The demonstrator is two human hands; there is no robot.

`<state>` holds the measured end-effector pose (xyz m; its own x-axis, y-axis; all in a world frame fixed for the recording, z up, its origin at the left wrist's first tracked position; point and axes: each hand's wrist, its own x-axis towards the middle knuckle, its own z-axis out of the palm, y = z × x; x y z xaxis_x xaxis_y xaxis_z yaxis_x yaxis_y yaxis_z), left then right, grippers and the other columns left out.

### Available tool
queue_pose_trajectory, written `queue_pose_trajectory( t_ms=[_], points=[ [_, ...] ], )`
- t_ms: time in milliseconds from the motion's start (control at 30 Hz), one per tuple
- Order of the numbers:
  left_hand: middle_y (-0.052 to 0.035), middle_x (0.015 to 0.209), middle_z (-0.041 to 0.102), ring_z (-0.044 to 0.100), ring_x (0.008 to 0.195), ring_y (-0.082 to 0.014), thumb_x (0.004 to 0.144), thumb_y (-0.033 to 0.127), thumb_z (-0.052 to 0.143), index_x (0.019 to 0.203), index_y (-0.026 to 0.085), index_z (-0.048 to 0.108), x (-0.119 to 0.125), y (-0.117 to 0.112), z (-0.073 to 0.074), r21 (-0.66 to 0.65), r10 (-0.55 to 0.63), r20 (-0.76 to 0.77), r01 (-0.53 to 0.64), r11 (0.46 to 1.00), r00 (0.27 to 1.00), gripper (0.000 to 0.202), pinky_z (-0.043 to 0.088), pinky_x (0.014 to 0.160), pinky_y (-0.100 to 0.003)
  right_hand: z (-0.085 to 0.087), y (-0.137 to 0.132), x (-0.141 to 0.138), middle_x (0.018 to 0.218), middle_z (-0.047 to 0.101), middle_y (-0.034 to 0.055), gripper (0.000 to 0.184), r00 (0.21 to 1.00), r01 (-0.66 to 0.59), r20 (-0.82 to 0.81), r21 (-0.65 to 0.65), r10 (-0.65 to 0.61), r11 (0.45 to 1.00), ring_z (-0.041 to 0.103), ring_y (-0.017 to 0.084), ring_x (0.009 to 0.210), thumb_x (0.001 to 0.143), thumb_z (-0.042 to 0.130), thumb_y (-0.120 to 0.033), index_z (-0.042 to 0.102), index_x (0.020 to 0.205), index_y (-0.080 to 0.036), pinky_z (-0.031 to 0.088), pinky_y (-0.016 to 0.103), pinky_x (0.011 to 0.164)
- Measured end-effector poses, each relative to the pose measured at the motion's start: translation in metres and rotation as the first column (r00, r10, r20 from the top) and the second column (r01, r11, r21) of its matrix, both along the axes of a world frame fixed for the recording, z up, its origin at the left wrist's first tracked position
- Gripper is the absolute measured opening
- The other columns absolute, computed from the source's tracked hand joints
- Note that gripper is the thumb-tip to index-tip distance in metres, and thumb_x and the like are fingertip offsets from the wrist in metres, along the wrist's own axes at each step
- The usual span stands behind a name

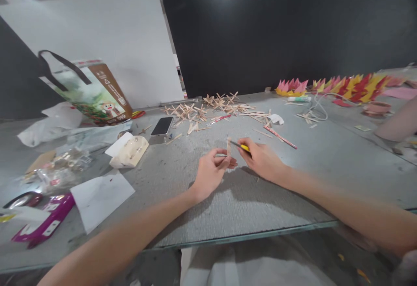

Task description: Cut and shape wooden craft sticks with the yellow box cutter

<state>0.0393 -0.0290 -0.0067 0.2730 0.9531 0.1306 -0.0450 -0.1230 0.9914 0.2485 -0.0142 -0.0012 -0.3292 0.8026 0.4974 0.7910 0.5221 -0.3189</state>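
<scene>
1. Head view: the left hand [211, 171] pinches a small wooden stick [228, 147] between thumb and fingers, roughly upright above the gray table [182, 216], apparently so its upper end is exposed.
2. The right hand [263, 159] is curled around a slim yellow-and-dark tool [245, 148], aimed leftward at that upper end. The grip sits well forward, presumably for fine control; I cannot tell whether the tip touches the wood.
3. Just beyond lies a heap of crossed sticks [221, 102], with loose sticks [256, 113] to its right, seemingly within reach while leaving working room in front.
4. Left of the heap, a phone [162, 126] lies flat. Nearer the left edge are a white sheet [103, 201] and a purple object [48, 221], probably pushed aside.
5. Behind these, a printed bag [97, 93] leans back; far right, spiky paper pieces [291, 87] sit out of the way.
</scene>
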Motion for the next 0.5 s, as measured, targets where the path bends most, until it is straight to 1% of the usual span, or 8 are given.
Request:
queue_pose_trajectory(
  t_ms=[67, 133, 200, 267, 300, 367, 433, 500],
  points=[
    [-0.0112, 0.093, 0.084, 0.082, 0.083, -0.0242, 0.094, 0.033, 0.07, 0.106, 0.018, 0.059, 0.0, -0.002, 0.004, 0.007, 0.026, 0.022, -0.026, 1.0, 0.999, 0.022, 0.064, 0.085, -0.039, 0.004, 0.003, 0.0, 0.076, 0.071, 0.0049, 0.026, 0.984, 0.099, -0.143, -0.071, -0.109, 0.992, 0.065, 0.021, 0.063, 0.107, 0.048, -0.041, 0.061, 0.105, -0.019, 0.039, 0.029, 0.061],
    [-0.0111, 0.095, 0.084, 0.082, 0.083, -0.0241, 0.095, 0.034, 0.071, 0.108, 0.018, 0.058, 0.0, -0.004, 0.008, 0.029, 0.048, 0.047, -0.049, 0.998, 0.998, 0.024, 0.064, 0.086, -0.039, 0.009, 0.002, 0.0, 0.071, 0.065, 0.002, 0.029, 0.963, 0.105, -0.234, -0.115, -0.13, 0.988, 0.06, 0.019, 0.061, 0.105, 0.051, -0.047, 0.06, 0.102, -0.02, 0.039, 0.03, 0.061],
    [-0.0109, 0.094, 0.084, 0.082, 0.084, -0.0247, 0.095, 0.038, 0.072, 0.108, 0.018, 0.059, -0.001, -0.006, 0.012, 0.054, 0.071, 0.063, -0.075, 0.996, 0.995, 0.027, 0.065, 0.086, -0.04, 0.012, -0.004, -0.001, 0.072, 0.062, -0.0008, 0.031, 0.949, 0.016, -0.31, -0.133, -0.057, 0.991, 0.057, 0.018, 0.061, 0.105, 0.051, -0.048, 0.057, 0.116, -0.019, 0.041, 0.029, 0.062],
    [-0.0114, 0.095, 0.084, 0.082, 0.085, -0.0253, 0.094, 0.042, 0.073, 0.106, 0.018, 0.06, -0.003, -0.006, 0.015, 0.079, 0.105, 0.066, -0.11, 0.991, 0.992, 0.03, 0.066, 0.087, -0.041, 0.015, -0.013, -0.003, 0.071, 0.058, -0.0041, 0.038, 0.928, -0.113, -0.371, -0.179, 0.04, 0.977, 0.055, 0.016, 0.058, 0.109, 0.044, -0.047, 0.046, 0.134, -0.019, 0.042, 0.029, 0.061],
    [-0.0116, 0.095, 0.084, 0.082, 0.085, -0.0253, 0.094, 0.043, 0.073, 0.105, 0.018, 0.06, -0.005, -0.005, 0.016, 0.09, 0.127, 0.068, -0.133, 0.987, 0.99, 0.031, 0.066, 0.087, -0.041, 0.016, -0.019, -0.005, 0.07, 0.057, -0.0055, 0.039, 0.919, -0.17, -0.387, -0.217, 0.075, 0.961, 0.053, 0.016, 0.055, 0.111, 0.04, -0.046, 0.042, 0.139, -0.019, 0.042, 0.028, 0.059],
    [-0.0115, 0.095, 0.084, 0.082, 0.085, -0.025, 0.093, 0.044, 0.074, 0.102, 0.018, 0.06, -0.007, -0.003, 0.016, 0.103, 0.168, 0.075, -0.176, 0.979, 0.983, 0.032, 0.066, 0.088, -0.042, 0.019, -0.03, -0.008, 0.071, 0.059, -0.0054, 0.038, 0.913, -0.252, -0.386, -0.275, 0.134, 0.928, 0.054, 0.014, 0.052, 0.113, 0.036, -0.044, 0.041, 0.142, -0.021, 0.043, 0.026, 0.057],
    [-0.011, 0.094, 0.084, 0.082, 0.084, -0.0251, 0.091, 0.046, 0.076, 0.1, 0.019, 0.059, -0.008, -0.001, 0.016, 0.109, 0.196, 0.094, -0.206, 0.973, 0.976, 0.033, 0.066, 0.088, -0.043, 0.021, -0.04, -0.012, 0.078, 0.064, -0.0026, 0.037, 0.921, -0.27, -0.352, -0.267, 0.167, 0.925, 0.058, 0.012, 0.054, 0.113, 0.038, -0.041, 0.044, 0.144, -0.022, 0.045, 0.024, 0.057],
    [-0.0108, 0.093, 0.084, 0.082, 0.085, -0.0256, 0.09, 0.048, 0.077, 0.099, 0.019, 0.059, -0.008, -0.001, 0.017, 0.108, 0.207, 0.106, -0.218, 0.97, 0.973, 0.035, 0.066, 0.089, -0.043, 0.023, -0.046, -0.015, 0.081, 0.067, -0.0008, 0.039, 0.934, -0.255, -0.311, -0.234, 0.176, 0.938, 0.059, 0.011, 0.053, 0.112, 0.039, -0.037, 0.047, 0.147, -0.021, 0.045, 0.023, 0.056]
  ],
)
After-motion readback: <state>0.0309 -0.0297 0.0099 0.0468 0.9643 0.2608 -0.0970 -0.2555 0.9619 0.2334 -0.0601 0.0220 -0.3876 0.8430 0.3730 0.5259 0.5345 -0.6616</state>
